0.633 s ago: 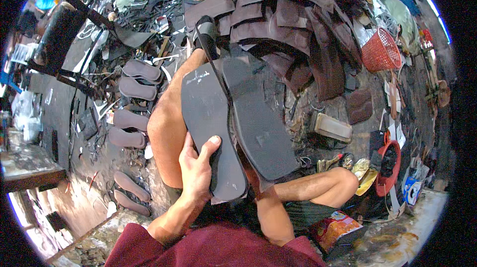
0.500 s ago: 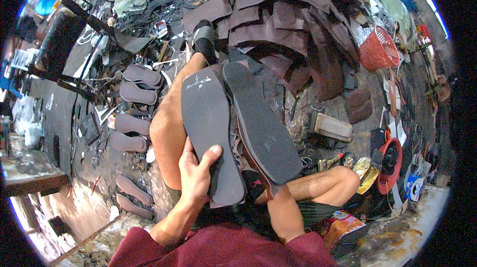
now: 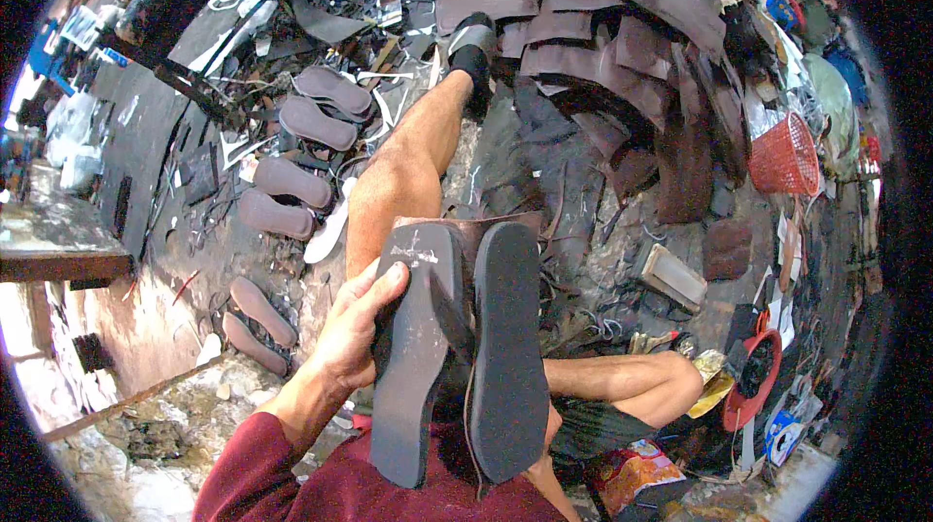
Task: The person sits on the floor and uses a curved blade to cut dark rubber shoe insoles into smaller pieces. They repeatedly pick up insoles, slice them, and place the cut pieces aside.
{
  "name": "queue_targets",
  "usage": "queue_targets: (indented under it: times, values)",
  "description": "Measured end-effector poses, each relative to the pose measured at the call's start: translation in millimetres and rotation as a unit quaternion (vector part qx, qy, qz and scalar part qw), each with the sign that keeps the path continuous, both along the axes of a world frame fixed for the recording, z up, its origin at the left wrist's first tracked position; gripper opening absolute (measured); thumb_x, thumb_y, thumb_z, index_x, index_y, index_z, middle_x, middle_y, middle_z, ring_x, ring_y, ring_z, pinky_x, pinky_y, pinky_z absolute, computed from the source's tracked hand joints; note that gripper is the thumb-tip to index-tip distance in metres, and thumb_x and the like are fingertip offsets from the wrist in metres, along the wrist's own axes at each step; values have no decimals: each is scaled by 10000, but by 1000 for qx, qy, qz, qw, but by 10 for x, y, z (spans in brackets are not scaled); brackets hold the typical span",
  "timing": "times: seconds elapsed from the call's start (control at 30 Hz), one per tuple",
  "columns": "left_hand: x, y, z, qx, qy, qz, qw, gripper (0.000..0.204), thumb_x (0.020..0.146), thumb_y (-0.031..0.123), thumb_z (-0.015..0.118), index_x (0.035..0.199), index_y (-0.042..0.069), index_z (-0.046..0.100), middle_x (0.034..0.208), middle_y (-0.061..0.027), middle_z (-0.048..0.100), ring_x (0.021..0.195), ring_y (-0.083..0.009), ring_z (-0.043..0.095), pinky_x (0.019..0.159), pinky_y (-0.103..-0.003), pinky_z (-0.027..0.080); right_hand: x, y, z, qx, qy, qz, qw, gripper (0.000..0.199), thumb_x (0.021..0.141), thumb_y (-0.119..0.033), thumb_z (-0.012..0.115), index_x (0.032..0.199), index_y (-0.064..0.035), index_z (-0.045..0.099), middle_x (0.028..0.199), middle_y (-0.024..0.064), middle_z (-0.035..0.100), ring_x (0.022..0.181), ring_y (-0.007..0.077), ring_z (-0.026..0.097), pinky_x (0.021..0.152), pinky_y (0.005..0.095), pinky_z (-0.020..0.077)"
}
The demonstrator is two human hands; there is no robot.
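Both dark soles (image 3: pixel 457 347) are sitting nearer the chest than before, the left hand (image 3: pixel 355 332) gripping the left one's edge over the lap, the right hand staying hidden beneath them.

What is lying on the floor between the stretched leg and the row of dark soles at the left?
In the head view, one pale sole lies between the leg and the dark soles, among thin dark scraps on the floor.

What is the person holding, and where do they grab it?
Left hand grips the left dark sole by its side edge. The right hand is hidden.
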State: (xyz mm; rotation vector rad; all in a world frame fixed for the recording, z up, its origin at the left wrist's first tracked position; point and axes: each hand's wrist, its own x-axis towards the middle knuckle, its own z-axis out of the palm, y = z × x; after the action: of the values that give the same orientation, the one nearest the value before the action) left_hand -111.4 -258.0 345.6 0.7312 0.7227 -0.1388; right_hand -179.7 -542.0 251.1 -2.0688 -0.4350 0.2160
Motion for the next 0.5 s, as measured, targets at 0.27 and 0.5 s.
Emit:
queue_targets:
  times: [0.27, 0.5]
  values:
    - [81, -55, -58, 23, -3, -14, 1000, 355, 964, 278, 625, 1246, 66, 579, 1049, -22, 662, 880, -121, 648, 764, -292, 549, 263, 391, -106, -29, -81, -5, 996, 455, 1013, -267, 476, 1410, -66, 382, 1023, 97, 647, 888, 211, 608, 761, 298, 494]
    - [69, -3, -85, 72, 1, -44, 996, 363, 960, 281, 636, 1242, 60, 580, 1086, -32, 657, 944, -122, 626, 818, -298, 515, 364, 537, 20, -35, -72, 1, 997, 490, 1027, -281, 461, 1456, -77, 339, 1021, 78, 643, 881, 174, 601, 755, 274, 488]
